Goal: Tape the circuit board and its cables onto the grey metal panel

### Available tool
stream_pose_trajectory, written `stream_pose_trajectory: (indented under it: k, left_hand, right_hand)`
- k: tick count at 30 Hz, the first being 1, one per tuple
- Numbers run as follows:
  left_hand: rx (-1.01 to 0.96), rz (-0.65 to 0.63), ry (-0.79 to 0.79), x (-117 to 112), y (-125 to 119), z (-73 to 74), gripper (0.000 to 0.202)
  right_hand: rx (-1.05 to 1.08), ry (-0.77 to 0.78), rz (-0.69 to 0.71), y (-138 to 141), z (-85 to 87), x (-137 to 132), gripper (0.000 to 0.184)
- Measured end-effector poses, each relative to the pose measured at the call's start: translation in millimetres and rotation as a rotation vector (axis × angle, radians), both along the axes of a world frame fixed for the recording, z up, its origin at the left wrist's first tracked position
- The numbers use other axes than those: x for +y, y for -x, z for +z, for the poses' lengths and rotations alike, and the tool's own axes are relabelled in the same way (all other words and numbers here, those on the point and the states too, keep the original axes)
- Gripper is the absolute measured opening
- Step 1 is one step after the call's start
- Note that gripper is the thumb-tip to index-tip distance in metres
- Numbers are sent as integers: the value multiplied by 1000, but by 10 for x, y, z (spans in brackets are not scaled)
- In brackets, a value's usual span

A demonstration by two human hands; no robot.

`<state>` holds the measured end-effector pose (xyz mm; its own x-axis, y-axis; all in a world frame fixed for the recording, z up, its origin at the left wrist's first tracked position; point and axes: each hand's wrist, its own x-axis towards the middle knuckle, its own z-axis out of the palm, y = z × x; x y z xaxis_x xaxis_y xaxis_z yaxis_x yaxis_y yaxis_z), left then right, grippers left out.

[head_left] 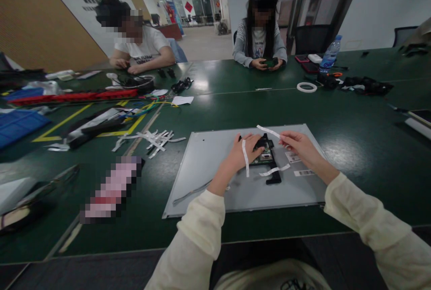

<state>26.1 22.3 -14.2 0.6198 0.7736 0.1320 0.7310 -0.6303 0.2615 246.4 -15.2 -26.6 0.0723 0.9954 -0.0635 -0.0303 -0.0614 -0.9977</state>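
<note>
A grey metal panel (208, 177) lies flat on the green table in front of me. Near its far middle sits a small circuit board (266, 155) with a black bracket. My left hand (242, 153) rests on the board's left side, fingers curled, and a white tape strip (245, 159) hangs over its back. My right hand (298, 144) pinches the end of another white strip (267, 131) that sticks out to the left above the board. A third strip (274, 171) lies on the panel below the board.
Several loose white strips (151, 139) lie left of the panel. Cables, a red bar (74, 97) and a blue tray (18, 124) fill the left side. A tape roll (306, 87) and a water bottle (330, 54) stand far right. Two people sit across the table.
</note>
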Motion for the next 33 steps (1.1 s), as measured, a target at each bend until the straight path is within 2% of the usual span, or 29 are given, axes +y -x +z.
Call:
stream_pose_trajectory:
  k: [5, 9, 24, 33]
  left_hand:
    - [-110, 149, -59, 3, -35, 89, 34]
    - [-217, 239, -118, 8, -71, 180, 36]
    - [-219, 198, -153, -28, -131, 105, 40]
    - [-109, 169, -103, -40, -134, 81, 37]
  right_hand:
    - [-11, 18, 14, 23, 40, -24, 37]
    - [-10, 23, 44, 52, 63, -37, 35]
    - [-78, 64, 33, 182, 128, -46, 34]
    - [-68, 63, 34, 183, 92, -46, 33]
